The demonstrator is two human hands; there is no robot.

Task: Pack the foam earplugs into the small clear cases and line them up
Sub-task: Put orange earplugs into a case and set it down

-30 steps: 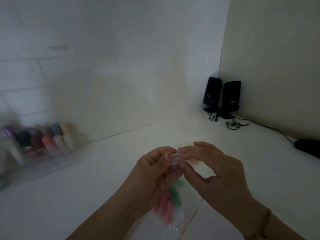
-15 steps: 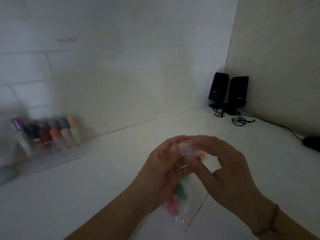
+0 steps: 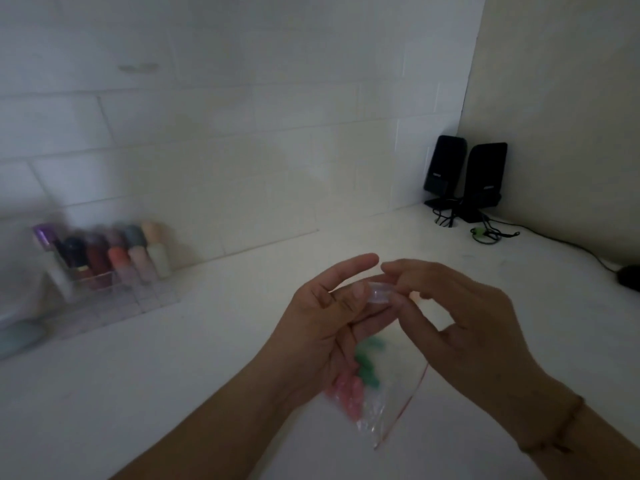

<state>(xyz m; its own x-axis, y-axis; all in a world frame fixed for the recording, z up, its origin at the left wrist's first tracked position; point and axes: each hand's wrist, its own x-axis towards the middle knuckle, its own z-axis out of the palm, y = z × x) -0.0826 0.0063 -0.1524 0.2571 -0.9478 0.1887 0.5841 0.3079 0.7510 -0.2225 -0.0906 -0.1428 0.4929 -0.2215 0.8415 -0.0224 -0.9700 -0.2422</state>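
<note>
Both hands are raised over a white counter [image 3: 207,358]. A small clear case [image 3: 379,294] sits between them, pinched by the thumb of my left hand [image 3: 325,317] and the thumb and fingers of my right hand [image 3: 460,317]. My left index finger is stretched straight out above the case. Under my left hand hangs a clear plastic bag [image 3: 388,396] with a red seal line, held by its lower fingers. Inside it lie green foam earplugs [image 3: 369,362] and pink foam earplugs [image 3: 346,393]. What the case holds is too blurred to tell.
A clear organiser [image 3: 114,292] with several coloured bottles stands at the left against the tiled wall. Two black speakers [image 3: 467,178] with cables fill the far right corner. A dark object [image 3: 628,277] lies at the right edge.
The camera view has shifted slightly. My left index finger has straightened above the case, and the bag with the earplugs hangs lower under my left hand.
</note>
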